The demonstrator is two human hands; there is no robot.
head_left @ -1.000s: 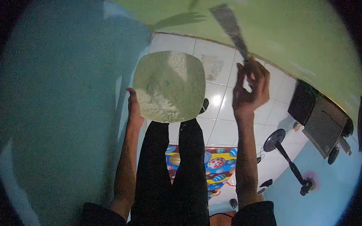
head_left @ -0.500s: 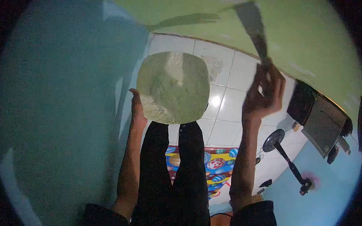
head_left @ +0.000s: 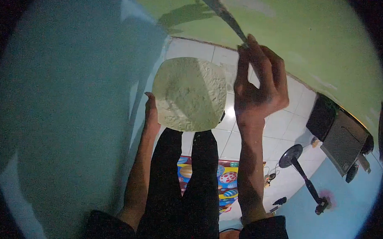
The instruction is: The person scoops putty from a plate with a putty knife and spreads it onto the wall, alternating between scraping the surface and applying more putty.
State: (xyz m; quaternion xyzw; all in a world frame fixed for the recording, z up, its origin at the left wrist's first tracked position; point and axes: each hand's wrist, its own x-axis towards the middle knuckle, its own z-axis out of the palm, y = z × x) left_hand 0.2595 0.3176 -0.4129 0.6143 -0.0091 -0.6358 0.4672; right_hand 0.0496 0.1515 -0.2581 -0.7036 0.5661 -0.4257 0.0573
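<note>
A rounded square board (head_left: 189, 94), coated with a pale greenish, lumpy paste, is held level at its left edge by my left hand (head_left: 151, 114). The thumb shows at the rim; the other fingers are hidden beneath. Above and to the right, my right hand (head_left: 262, 80) pinches the narrow end of a long, dark, flat blade (head_left: 224, 15). The blade points up and left in front of the green wall (head_left: 304, 35), where its shadow falls. Whether it touches the wall I cannot tell.
White floor tiles (head_left: 189, 48) lie below, with a colourful mat (head_left: 228, 175) between and beside my legs. A standing fan (head_left: 307, 178) is at the right, near a dark box-like object (head_left: 345, 135). A blue-grey wall (head_left: 74, 107) fills the left side.
My right hand has moved left and up with the blade, which now tilts further left. The board has shifted slightly right in view, still in my left hand.
</note>
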